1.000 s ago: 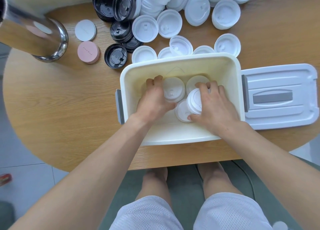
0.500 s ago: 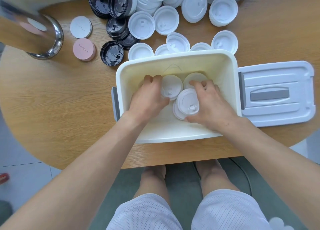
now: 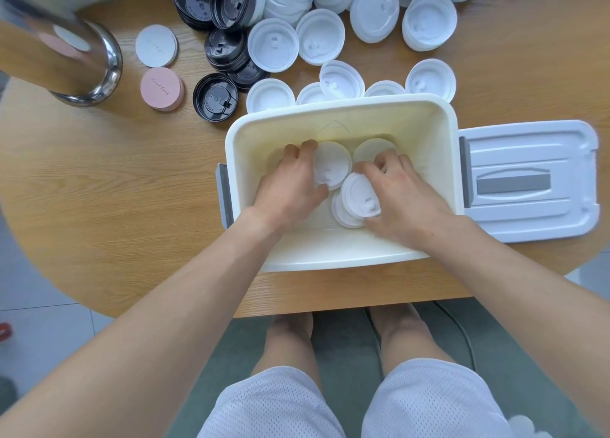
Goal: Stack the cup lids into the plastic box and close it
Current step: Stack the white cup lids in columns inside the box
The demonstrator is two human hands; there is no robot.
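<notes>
Round wooden table (image 3: 109,206) carries an open cream rectangular plastic box (image 3: 333,256) with grey side latches; its white lid with grey handle (image 3: 528,180) lies flat just right of the box, touching it. Both hands are inside the box. Left hand (image 3: 290,183) grips a white plastic cup lid (image 3: 331,163), fingers on its far edge, thumb at its near edge. Right hand (image 3: 406,193) grasps a small tilted stack of white lids (image 3: 358,199) between fingers and thumb. Another white lid (image 3: 373,148) lies on the box floor beyond the right hand. Loose white lids (image 3: 320,36) and black lids (image 3: 214,95) are piled on the table behind the box. Left of them: pink round disc (image 3: 161,89), white round disc (image 3: 155,45), shiny metal cylinder (image 3: 66,51).
</notes>
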